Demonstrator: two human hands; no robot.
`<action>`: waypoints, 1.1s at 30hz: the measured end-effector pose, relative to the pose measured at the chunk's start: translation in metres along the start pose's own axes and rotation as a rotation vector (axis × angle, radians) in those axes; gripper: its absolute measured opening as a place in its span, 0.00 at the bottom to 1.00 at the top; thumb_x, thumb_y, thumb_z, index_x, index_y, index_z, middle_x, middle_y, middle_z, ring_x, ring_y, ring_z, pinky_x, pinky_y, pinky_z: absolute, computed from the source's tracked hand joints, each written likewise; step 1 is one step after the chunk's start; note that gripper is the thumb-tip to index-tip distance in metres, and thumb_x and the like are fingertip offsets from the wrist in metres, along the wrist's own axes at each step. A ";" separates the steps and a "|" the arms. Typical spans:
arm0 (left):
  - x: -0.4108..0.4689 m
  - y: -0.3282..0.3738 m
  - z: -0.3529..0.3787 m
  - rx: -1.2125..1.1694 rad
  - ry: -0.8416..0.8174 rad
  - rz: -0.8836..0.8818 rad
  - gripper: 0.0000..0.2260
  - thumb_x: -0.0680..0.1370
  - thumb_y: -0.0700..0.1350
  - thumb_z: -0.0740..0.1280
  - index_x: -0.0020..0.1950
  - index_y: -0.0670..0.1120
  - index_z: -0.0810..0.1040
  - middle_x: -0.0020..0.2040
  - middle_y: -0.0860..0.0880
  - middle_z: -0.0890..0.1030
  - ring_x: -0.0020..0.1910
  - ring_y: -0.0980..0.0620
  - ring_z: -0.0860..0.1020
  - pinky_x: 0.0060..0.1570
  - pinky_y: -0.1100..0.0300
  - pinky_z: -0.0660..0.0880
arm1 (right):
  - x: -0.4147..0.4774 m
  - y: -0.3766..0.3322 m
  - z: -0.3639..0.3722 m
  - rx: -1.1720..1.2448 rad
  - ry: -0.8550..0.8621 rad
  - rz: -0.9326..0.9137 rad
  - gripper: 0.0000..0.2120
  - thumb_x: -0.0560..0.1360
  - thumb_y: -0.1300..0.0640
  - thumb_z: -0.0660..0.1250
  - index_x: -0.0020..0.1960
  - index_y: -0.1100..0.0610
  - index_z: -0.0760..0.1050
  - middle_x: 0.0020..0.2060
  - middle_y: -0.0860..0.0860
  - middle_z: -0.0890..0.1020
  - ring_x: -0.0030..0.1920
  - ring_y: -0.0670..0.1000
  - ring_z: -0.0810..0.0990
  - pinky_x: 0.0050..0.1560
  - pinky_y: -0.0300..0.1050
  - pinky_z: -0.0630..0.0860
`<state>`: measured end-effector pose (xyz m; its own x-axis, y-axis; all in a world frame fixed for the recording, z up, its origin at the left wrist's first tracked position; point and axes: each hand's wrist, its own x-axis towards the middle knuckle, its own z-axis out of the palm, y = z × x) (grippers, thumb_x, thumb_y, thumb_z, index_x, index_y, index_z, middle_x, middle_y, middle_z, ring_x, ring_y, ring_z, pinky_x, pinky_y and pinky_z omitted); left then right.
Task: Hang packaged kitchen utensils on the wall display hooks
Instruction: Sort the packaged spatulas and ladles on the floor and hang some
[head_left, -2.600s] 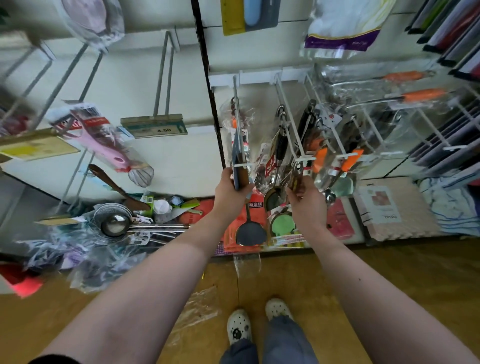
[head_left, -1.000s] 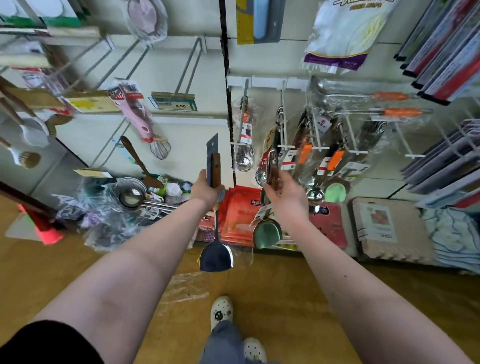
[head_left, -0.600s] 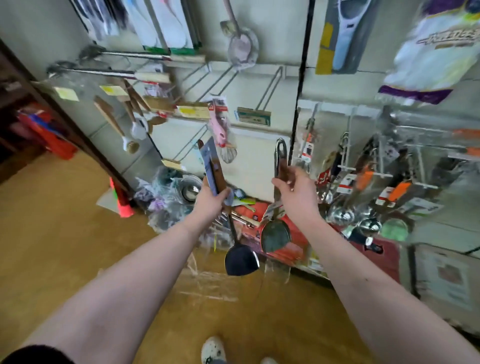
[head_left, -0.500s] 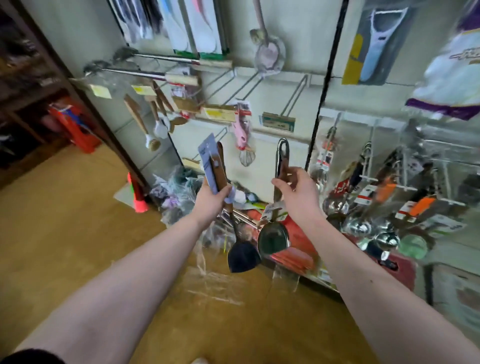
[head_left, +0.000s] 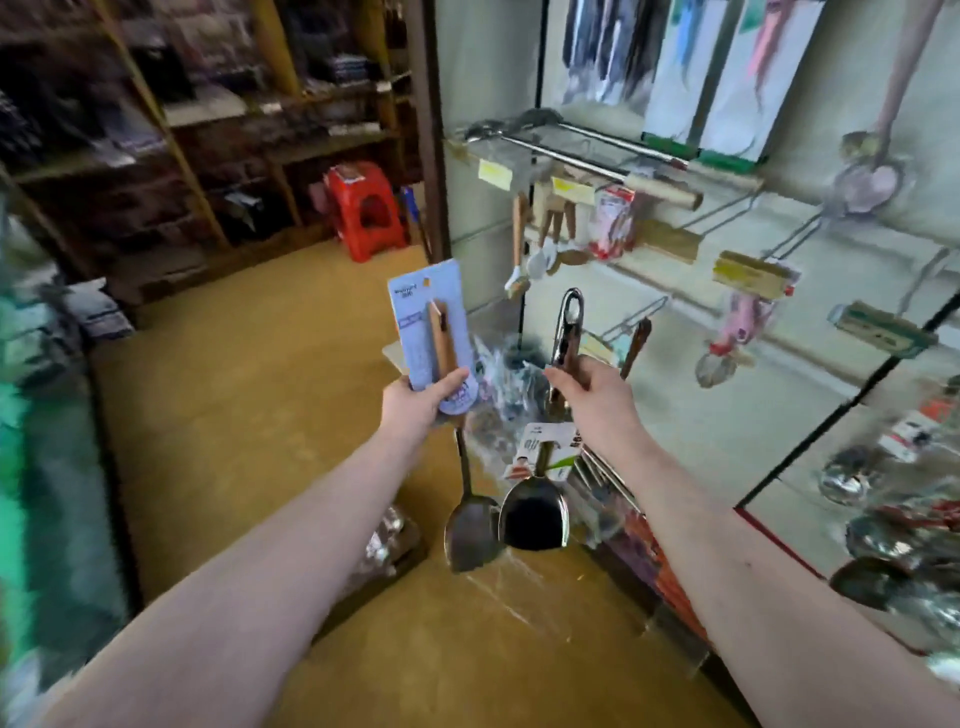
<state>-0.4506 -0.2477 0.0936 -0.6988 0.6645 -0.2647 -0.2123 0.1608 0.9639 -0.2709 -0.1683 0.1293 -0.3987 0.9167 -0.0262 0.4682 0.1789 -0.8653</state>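
Since half a second ago, both utensils have been carried leftward, away from the crowded right-hand panel, and the view has been swung toward the wooden shelving and the red stool (head_left: 366, 208). The carded spatula (head_left: 431, 317) is pinched at the foot of its blue card by the fingers (head_left: 453, 381) of the left hand (head_left: 415, 402). Its blade hangs well below them, so the top of the card is kept free above for a hook. The steel turner (head_left: 535, 512) is gripped around its upper handle by the right hand (head_left: 595, 397), with the fingers curled tight around it. Its hanging loop is left exposed just above them, presumably so that it can be threaded. Both utensils are held upright, clear of the floor, and neither is hung yet. A bare wire hook (head_left: 641, 314) stands beyond and to the right of the right fingers, near the loop. It is judged a likely target, though this is left uncertain by blur.
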 end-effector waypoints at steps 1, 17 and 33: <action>0.005 0.001 -0.020 -0.047 0.021 -0.021 0.10 0.70 0.43 0.76 0.45 0.40 0.80 0.36 0.46 0.79 0.30 0.52 0.76 0.25 0.65 0.69 | 0.002 -0.010 0.020 -0.032 -0.031 -0.014 0.17 0.78 0.48 0.63 0.56 0.61 0.76 0.38 0.50 0.79 0.36 0.48 0.74 0.37 0.41 0.67; 0.031 0.005 -0.274 -0.126 0.052 -0.133 0.12 0.75 0.55 0.68 0.51 0.48 0.77 0.45 0.50 0.81 0.45 0.49 0.77 0.51 0.49 0.73 | -0.005 -0.139 0.268 0.111 -0.618 0.014 0.14 0.80 0.56 0.60 0.64 0.56 0.64 0.53 0.58 0.77 0.30 0.52 0.83 0.34 0.44 0.82; 0.074 -0.022 -0.378 -0.267 0.380 -0.274 0.14 0.74 0.50 0.71 0.56 0.47 0.75 0.52 0.48 0.80 0.49 0.47 0.79 0.50 0.46 0.75 | 0.031 -0.166 0.408 -0.060 -0.914 -0.020 0.17 0.79 0.58 0.63 0.66 0.56 0.68 0.53 0.51 0.77 0.28 0.52 0.80 0.27 0.42 0.78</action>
<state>-0.7560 -0.4779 0.0422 -0.7811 0.3051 -0.5447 -0.5529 0.0673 0.8305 -0.6827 -0.3159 0.0682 -0.8641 0.2779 -0.4196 0.4845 0.2337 -0.8430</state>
